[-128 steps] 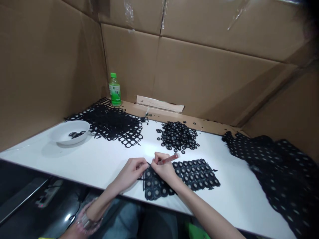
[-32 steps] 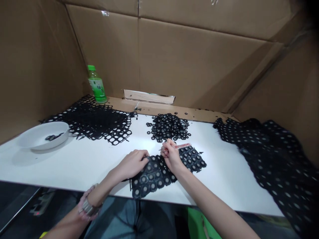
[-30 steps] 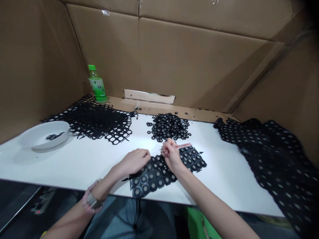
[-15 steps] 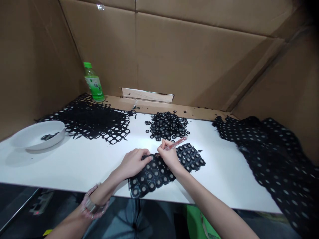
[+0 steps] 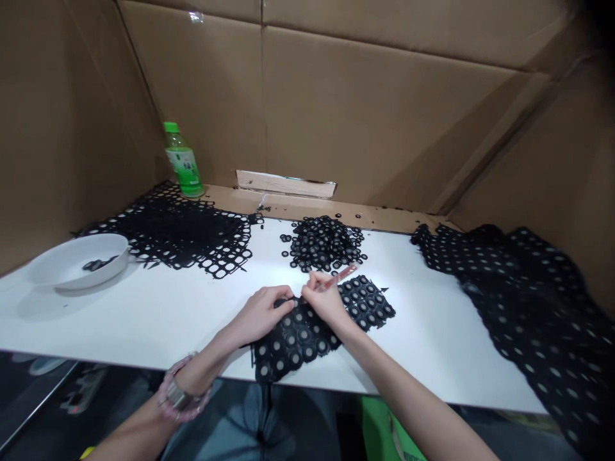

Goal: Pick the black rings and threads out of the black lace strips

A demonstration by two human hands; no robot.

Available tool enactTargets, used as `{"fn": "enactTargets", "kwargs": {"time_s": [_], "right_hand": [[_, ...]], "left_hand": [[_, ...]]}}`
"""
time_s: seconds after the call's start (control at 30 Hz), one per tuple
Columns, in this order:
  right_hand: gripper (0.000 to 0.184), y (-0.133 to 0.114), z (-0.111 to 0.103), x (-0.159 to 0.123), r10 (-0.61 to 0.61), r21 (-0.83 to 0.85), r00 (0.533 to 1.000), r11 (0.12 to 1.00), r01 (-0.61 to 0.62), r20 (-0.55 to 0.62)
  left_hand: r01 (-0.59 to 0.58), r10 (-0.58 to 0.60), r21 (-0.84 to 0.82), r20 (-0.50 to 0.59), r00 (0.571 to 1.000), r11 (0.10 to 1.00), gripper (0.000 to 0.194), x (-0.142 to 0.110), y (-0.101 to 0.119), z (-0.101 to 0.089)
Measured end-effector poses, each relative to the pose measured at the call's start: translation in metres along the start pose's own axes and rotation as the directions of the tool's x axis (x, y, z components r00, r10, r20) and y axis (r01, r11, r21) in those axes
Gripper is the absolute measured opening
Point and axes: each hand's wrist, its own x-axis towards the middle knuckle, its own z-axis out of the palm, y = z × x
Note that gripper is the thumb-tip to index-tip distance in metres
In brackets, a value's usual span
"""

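A black rubber-like sheet point(image 5: 298, 339) with rows of round rings lies at the table's front edge. My left hand point(image 5: 263, 312) is closed on its upper left edge, thumb over the top and fingers partly hidden. In my right hand point(image 5: 324, 299) is a slim, reddish, see-through pen-like tool point(image 5: 344, 273), gripped like a pen. Its tip is hidden by my fingers at the sheet's upper edge. My right wrist crosses over the sheet, and more rings show to its right. Just beyond my hands sits a heap of loose black rings point(image 5: 327, 243).
A white bowl point(image 5: 79, 280) with a few black pieces stands at left. Behind it lies black ring-holed netting point(image 5: 225, 253), with a green drink bottle point(image 5: 185, 163) at its back. Large perforated black sheets point(image 5: 504, 307) hang over the right front edge. Cardboard walls point(image 5: 365, 109) enclose the table.
My right hand and the tool have shifted very slightly left along the sheet's edge. My left hand keeps its hold; the whole view has moved a little.
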Motion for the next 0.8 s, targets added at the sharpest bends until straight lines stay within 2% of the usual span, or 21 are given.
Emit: {"fn": "enactTargets", "kwargs": {"time_s": [0.1,0.17,0.23,0.33,0.5,0.8], "right_hand": [[0.027,0.005,-0.012,0.007,0.159,0.322,0.985,0.938,-0.130,-0.064],[0.029,0.007,-0.018,0.009,0.177,0.383,0.977,0.916,-0.120,-0.117],[0.027,0.008,-0.021,0.009,0.139,0.320,0.981,0.943,-0.090,-0.134],[0.024,0.007,-0.020,0.007,0.056,0.145,0.995,0.989,-0.042,-0.088],[0.023,0.001,-0.017,0.004,-0.021,-0.085,0.997,0.996,0.014,-0.077],[0.023,-0.004,-0.016,0.002,-0.044,-0.187,0.997,0.982,0.030,-0.068]], "left_hand": [[0.077,-0.078,0.072,0.009,0.997,0.994,0.019,0.004,0.004,-0.001],[0.109,-0.113,0.143,0.018,0.993,0.984,0.022,0.008,0.007,-0.001],[0.108,-0.117,0.184,0.039,0.992,0.977,0.027,0.013,0.009,-0.001],[0.099,-0.110,0.186,0.048,0.993,0.978,0.034,0.017,0.008,0.000],[0.107,-0.109,0.148,0.005,0.994,0.983,0.029,0.021,0.002,0.002],[0.022,-0.022,0.000,0.007,1.000,1.000,0.022,0.021,-0.003,0.006]]}}
